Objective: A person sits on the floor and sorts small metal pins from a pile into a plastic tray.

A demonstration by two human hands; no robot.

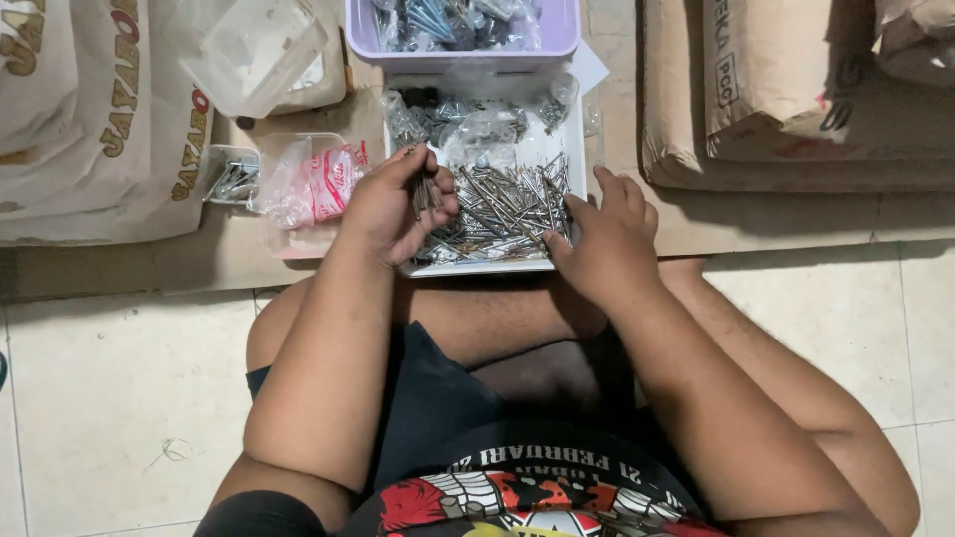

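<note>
While left hand (390,211) pinches a nail bundle (427,192), right hand (607,244) rests loose, holding nothing, on nails (502,211) in white tray (477,267).

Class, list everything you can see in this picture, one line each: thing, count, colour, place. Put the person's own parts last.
white tray: one, white, on the person's lap
nails: many, silver, piled in the tray
purple bin: one, lilac, above the tray, holding bagged hardware
plastic bag: one, clear with red print, left of tray
clear container: one, transparent, top left
sacks: several, beige, left and right
left hand: fingers closed on a bundle of nails
right hand: resting on the tray's right edge
</note>
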